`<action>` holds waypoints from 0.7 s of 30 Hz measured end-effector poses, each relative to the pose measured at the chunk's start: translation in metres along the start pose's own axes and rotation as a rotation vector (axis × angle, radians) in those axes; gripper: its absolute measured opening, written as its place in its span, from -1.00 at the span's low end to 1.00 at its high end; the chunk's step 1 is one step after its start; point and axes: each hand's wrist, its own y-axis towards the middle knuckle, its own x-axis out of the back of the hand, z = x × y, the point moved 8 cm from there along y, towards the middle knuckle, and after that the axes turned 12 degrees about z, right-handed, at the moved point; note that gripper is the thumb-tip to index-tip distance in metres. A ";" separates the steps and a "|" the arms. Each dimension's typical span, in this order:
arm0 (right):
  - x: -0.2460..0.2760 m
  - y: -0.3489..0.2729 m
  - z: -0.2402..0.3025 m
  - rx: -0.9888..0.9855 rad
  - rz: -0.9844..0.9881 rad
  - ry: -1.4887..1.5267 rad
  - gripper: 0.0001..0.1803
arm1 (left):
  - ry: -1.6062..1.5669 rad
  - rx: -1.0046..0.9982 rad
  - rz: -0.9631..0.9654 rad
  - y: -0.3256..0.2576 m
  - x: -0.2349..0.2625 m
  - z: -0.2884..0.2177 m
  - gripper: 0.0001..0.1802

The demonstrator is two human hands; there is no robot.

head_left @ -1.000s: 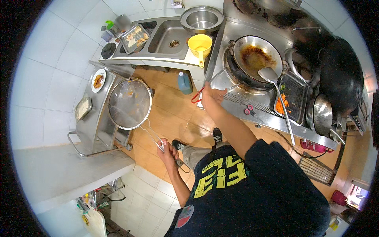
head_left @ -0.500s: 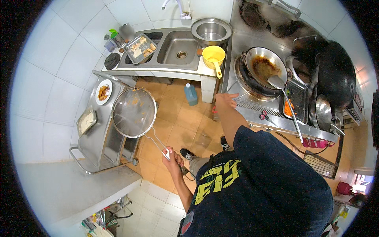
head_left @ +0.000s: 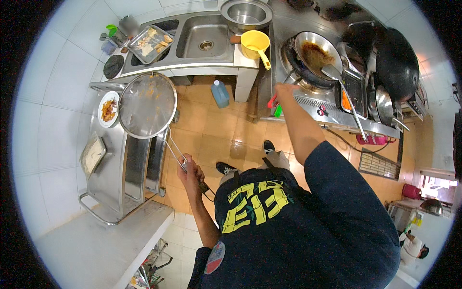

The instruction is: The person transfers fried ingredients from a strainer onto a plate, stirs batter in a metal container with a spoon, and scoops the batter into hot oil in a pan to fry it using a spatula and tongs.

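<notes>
My left hand (head_left: 188, 171) is closed around the handle of a large round mesh strainer (head_left: 147, 108). Orange bits cling to its mesh, which is held over the side of a steel trolley. At the stove's front edge, my right hand (head_left: 286, 91) appears closed on the wok handle (head_left: 290, 76); its fingers are partly hidden. Red and green pieces (head_left: 275, 106) show just below that hand, their kind unclear. The wok (head_left: 308, 45) sits on the burner with brown oily liquid inside. A long-handled spatula (head_left: 342, 89) rests in it, its handle reaching past the stove edge.
Red-handled scissors (head_left: 323, 111) lie near a black tray (head_left: 358, 103) with orange shreds. A yellow dipper (head_left: 254, 44) stands beside the sink (head_left: 204, 31). The trolley (head_left: 108, 154) carries a plate of food (head_left: 109, 115). A blue jug (head_left: 220, 94) stands on the floor.
My right hand has moved rightward and away from me, onto the wok handle, its fingers closing. The strainer stays in my left hand. The whole view has shifted slightly.
</notes>
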 end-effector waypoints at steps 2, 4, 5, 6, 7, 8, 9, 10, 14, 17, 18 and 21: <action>0.008 0.007 -0.014 -0.022 0.037 0.004 -0.06 | -0.005 0.018 0.025 0.004 0.007 -0.003 -0.82; 0.007 -0.006 -0.015 0.118 0.094 0.422 -0.20 | -0.013 0.022 0.042 0.007 0.020 -0.003 -0.83; 0.002 -0.047 -0.016 0.110 0.170 0.513 -0.49 | 0.018 0.037 0.016 0.002 0.035 0.001 -0.84; 0.014 -0.067 -0.022 0.101 0.272 0.594 -0.59 | 0.043 0.047 0.028 0.003 0.037 0.000 -0.84; 0.029 -0.080 -0.030 0.095 0.375 0.671 -0.68 | 0.035 0.042 0.037 0.005 0.037 0.000 -0.84; 0.047 -0.092 -0.044 0.088 0.387 0.694 -0.71 | 0.032 0.038 0.053 0.006 0.038 0.000 -0.84; 0.057 -0.105 -0.057 0.082 0.401 0.718 -0.71 | 0.029 0.032 0.069 0.007 0.039 -0.001 -0.84; 0.069 -0.118 -0.069 0.151 0.278 0.621 -0.59 | 0.026 0.028 0.073 0.008 0.040 -0.002 -0.84; 0.088 -0.098 -0.121 0.459 -0.195 0.066 -0.33 | 0.058 0.047 0.061 0.011 0.040 0.000 -0.86; 0.057 -0.124 -0.105 0.447 -0.132 -0.146 -0.36 | 0.064 0.039 0.069 0.009 0.039 0.002 -0.86; 0.050 -0.138 -0.090 0.492 -0.190 -0.239 -0.41 | 0.055 0.043 0.085 0.007 0.035 0.003 -0.87; 0.035 -0.150 -0.073 0.566 -0.220 -0.338 -0.47 | 0.067 0.092 0.009 -0.001 0.032 0.016 -0.83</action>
